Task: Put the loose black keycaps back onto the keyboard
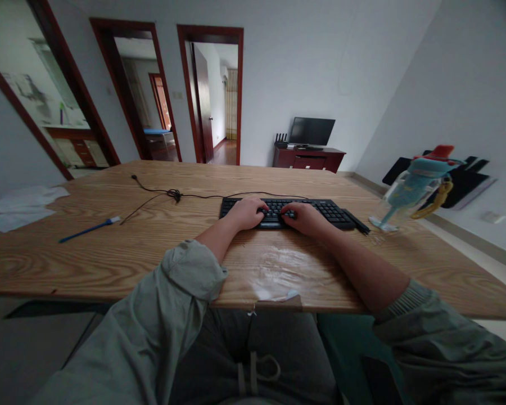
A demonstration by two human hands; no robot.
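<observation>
A black keyboard [331, 211] lies near the middle of the wooden table, its cable running off to the left. My left hand [248, 212] rests over its left part, palm down, with bent fingers on the keys and the thumb pointing inward. My right hand [304, 218] is over the keys to the right, its index finger and thumb reaching left with a small gap between them. I see nothing held in either hand, though some fingers are hidden behind the hands.
Left on the table [152, 259] are a blue brush [86, 230], a bundled black cable [174, 194] and white crumpled paper [19, 205]. Thin black sticks [356, 221] lie right of the keyboard. A blue-and-clear bottle [413, 188] with a yellow strap stands beyond them. A monitor [312, 131] is farther back.
</observation>
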